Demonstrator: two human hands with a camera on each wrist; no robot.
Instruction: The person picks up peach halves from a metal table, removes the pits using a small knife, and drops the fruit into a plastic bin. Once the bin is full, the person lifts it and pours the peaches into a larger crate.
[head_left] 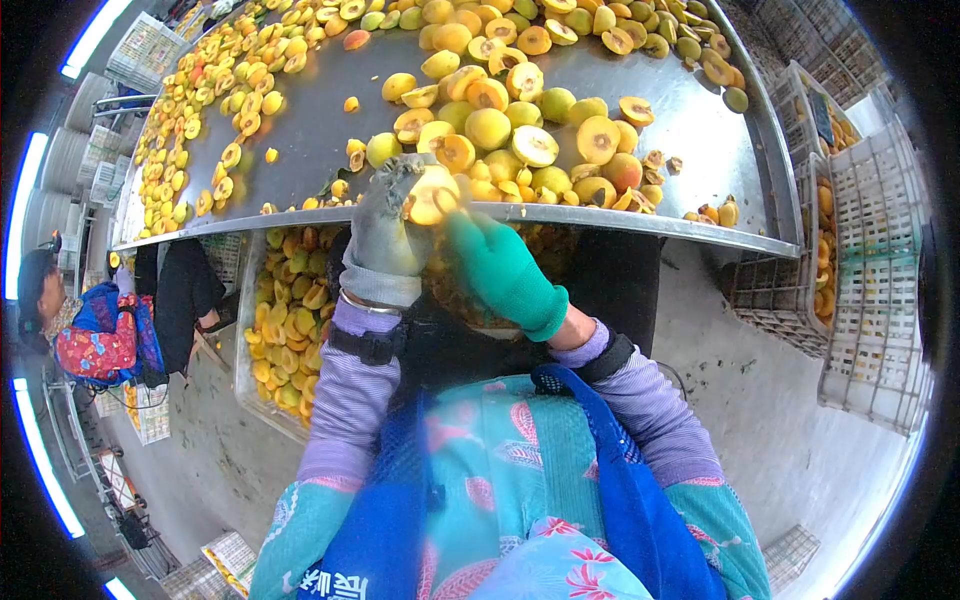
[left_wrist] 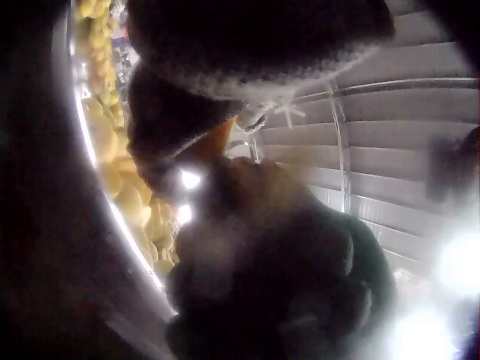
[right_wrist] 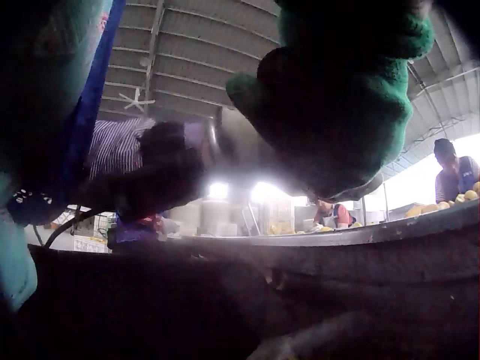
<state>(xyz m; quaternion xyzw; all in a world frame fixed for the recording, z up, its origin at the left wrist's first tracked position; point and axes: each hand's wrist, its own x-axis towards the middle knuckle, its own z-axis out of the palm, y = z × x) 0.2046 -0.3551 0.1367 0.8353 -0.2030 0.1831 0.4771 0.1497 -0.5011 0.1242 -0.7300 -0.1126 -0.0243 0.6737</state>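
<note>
My left hand (head_left: 388, 235), in a grey work glove, grips a halved yellow peach (head_left: 430, 197) over the near edge of the metal table. Its cut face is turned up. My right hand (head_left: 505, 275), in a green knit glove, is curled close against the peach's right side. A thin curved tool (head_left: 459, 190) shows between its fingers and the fruit, blurred, its handle hidden in the glove. In the right wrist view the green glove (right_wrist: 349, 112) is a dark fist. Orange fruit flesh (left_wrist: 219, 139) peeks out between the gloves in the left wrist view.
Whole and halved peaches (head_left: 490, 128) heap on the metal table (head_left: 330, 100), whose raised rim (head_left: 640, 217) runs before me. A crate of peach halves (head_left: 285, 330) stands below, left. Stacked plastic crates (head_left: 870, 270) rise at right. Another person (head_left: 100, 335) is at left.
</note>
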